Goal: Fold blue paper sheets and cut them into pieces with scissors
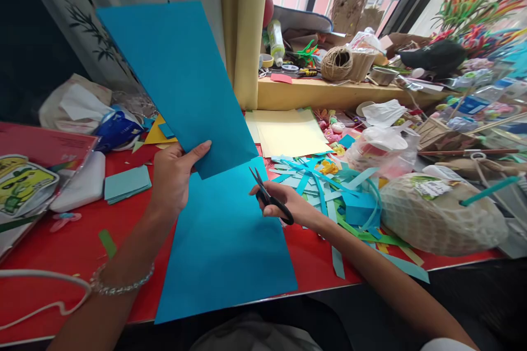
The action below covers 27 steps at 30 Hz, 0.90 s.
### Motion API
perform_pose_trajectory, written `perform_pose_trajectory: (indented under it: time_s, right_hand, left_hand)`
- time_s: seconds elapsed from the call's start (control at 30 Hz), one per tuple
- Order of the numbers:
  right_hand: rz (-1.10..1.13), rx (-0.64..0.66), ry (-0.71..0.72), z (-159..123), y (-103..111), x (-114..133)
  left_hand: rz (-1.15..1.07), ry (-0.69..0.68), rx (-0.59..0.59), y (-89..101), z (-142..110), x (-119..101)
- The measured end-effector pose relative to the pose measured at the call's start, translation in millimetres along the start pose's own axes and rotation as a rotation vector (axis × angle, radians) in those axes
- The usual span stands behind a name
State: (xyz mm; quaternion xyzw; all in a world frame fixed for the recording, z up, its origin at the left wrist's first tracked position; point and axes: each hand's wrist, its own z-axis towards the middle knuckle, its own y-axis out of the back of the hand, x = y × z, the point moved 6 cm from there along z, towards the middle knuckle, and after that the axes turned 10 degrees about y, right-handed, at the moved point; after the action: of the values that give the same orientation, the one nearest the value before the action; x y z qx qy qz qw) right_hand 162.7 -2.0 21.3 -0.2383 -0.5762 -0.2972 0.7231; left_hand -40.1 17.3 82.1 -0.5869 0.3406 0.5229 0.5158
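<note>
My left hand (173, 175) pinches the lower edge of a blue paper sheet (177, 77), holding it up and tilted above the red table (61, 230). A second blue sheet (224, 241) lies flat beneath it and hangs over the near table edge. My right hand (284, 200) grips black-handled scissors (267, 197), blades slightly apart and pointing up-left at the right edge of the flat sheet, close to the raised sheet's lower corner.
A heap of blue and green paper strips (329, 186) lies right of my right hand. A net-wrapped bundle (440, 214), pale yellow sheets (288, 131), a twine ball (335, 63) on the window ledge, a stack of teal squares (125, 184) and a white cable (41, 290) crowd around.
</note>
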Motion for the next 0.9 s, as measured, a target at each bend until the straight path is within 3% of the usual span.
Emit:
perform_pose_trajectory:
  time_s: [0.13, 0.4, 0.9]
  right_hand:
    - [-0.028, -0.075, -0.061, -3.1, -2.3, -1.9]
    - [-0.043, -0.172, -0.034, -4.5, 1.9, 3.3]
    - [-0.084, -0.231, -0.01, -6.3, 4.8, 7.1]
  left_hand:
    - [0.007, -0.01, 0.02, -3.9, -3.4, 1.1]
    - [0.017, 0.008, 0.052, -12.5, -10.1, 8.0]
    - [0.055, -0.003, 0.068, -18.1, -16.1, 9.0]
